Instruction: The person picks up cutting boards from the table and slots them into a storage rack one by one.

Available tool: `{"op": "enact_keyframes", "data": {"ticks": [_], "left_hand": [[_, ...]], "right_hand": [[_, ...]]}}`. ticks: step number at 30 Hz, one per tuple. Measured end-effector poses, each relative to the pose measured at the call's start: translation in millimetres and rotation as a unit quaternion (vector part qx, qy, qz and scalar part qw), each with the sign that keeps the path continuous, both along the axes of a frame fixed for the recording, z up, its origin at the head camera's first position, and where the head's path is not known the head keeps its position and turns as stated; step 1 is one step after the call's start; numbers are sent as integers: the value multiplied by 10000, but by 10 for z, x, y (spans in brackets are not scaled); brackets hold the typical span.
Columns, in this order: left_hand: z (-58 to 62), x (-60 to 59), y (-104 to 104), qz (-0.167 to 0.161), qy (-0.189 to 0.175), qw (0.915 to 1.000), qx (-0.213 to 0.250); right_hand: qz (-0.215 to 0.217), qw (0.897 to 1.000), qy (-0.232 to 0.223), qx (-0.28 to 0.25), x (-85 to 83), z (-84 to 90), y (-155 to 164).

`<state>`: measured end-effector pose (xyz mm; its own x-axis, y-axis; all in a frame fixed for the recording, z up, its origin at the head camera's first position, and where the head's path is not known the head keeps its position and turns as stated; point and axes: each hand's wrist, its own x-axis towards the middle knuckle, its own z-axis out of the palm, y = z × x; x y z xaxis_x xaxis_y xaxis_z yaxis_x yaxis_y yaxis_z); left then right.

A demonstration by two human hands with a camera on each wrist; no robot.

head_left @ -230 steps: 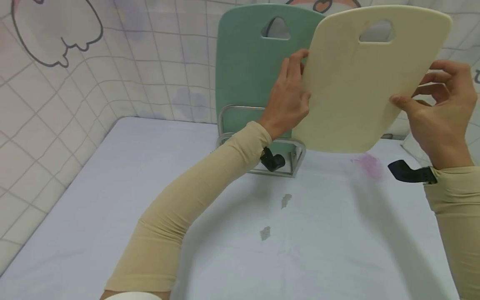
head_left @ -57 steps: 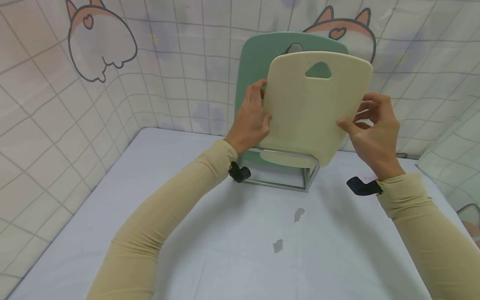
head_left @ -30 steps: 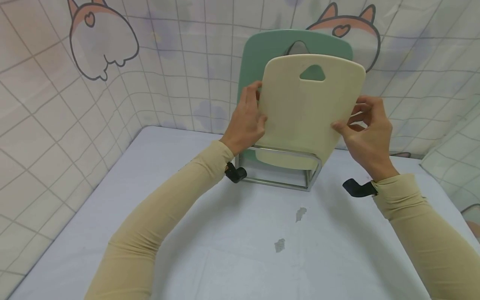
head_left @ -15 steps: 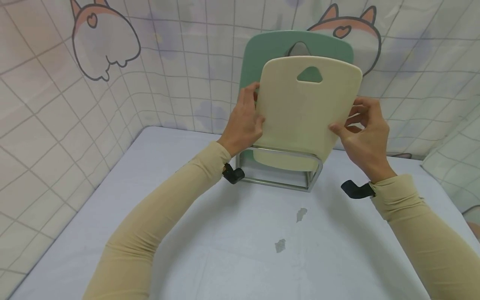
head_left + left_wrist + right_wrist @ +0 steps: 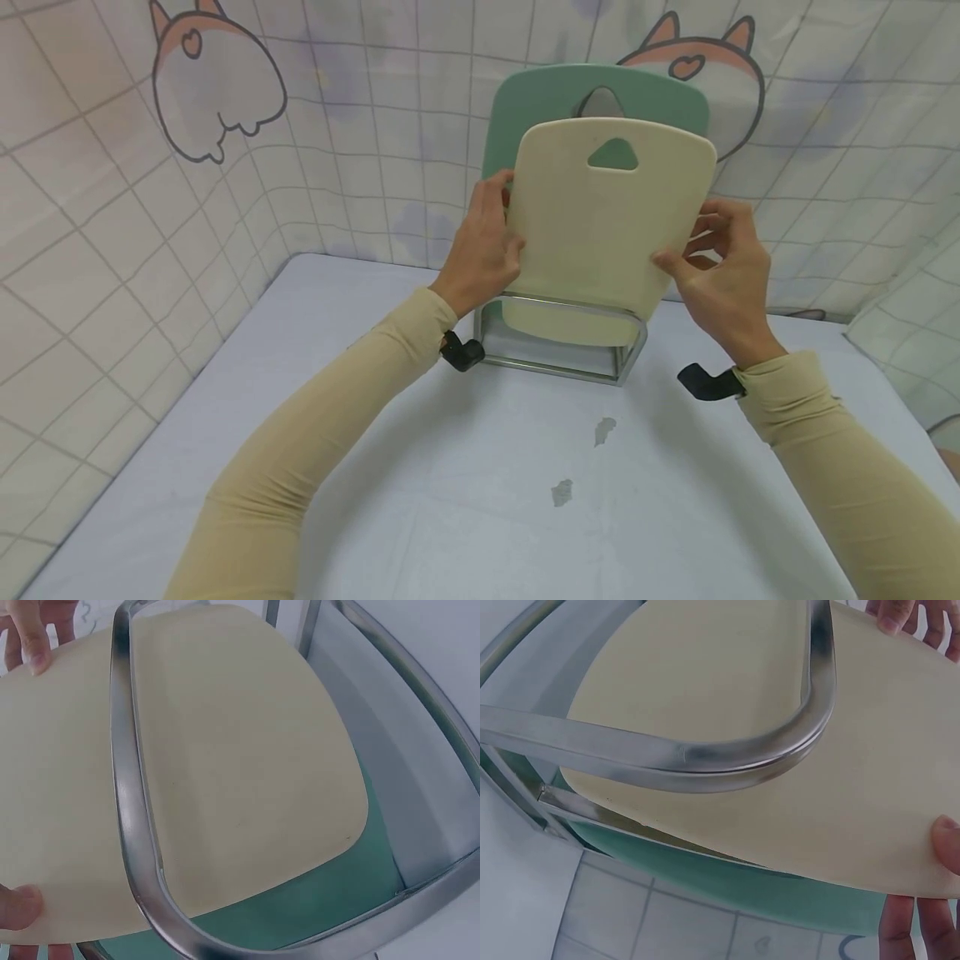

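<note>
A cream cutting board [image 5: 611,217] stands upright between my hands, its lower end behind the front bar of a metal rack [image 5: 558,367]. My left hand [image 5: 483,246] grips its left edge, thumb in front and fingers behind. On the opposite edge, my right hand [image 5: 723,271] pinches the board the same way. Behind it a larger green cutting board [image 5: 517,104] stands in the rack. In the left wrist view the cream board [image 5: 247,757] reaches down inside the frame, its rounded bottom above the rack's base. The right wrist view shows the rack's bent bar [image 5: 727,761] in front of the board.
A white-covered table [image 5: 480,500] carries the rack near its back edge. Two grey patches [image 5: 603,431] mark the cloth in front. A tile-patterned curtain [image 5: 360,167] with cartoon animal prints hangs behind and at the left.
Earlier the cream board was held to the right of the rack, above the table. Both hands have brought it left and down behind the front bar, and it has sunk slightly further since.
</note>
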<state>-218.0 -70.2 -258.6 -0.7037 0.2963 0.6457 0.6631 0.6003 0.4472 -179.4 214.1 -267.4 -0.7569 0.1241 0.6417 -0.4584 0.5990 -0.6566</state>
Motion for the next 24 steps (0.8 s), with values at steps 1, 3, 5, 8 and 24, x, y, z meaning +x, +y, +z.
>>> {"op": "enact_keyframes", "data": {"ticks": [1, 3, 5, 8, 24], "left_hand": [[-4, -1, -4, 2, -3, 10000, 4], [-12, -1, -14, 3, -3, 10000, 14], [-20, -1, -24, 3, -10, 10000, 17], [-27, 2, -40, -5, 12, 10000, 13], [-74, 18, -101, -23, 34, 10000, 19]], "right_hand": [[10, 10000, -2, -6, -2, -4, -4], [33, 10000, -4, -23, -2, -11, -12], [41, 10000, -28, -28, -3, -17, -21], [31, 10000, -68, -4, -3, -22, -34], [66, 9998, -192, -13, 0, -56, -94]]}}
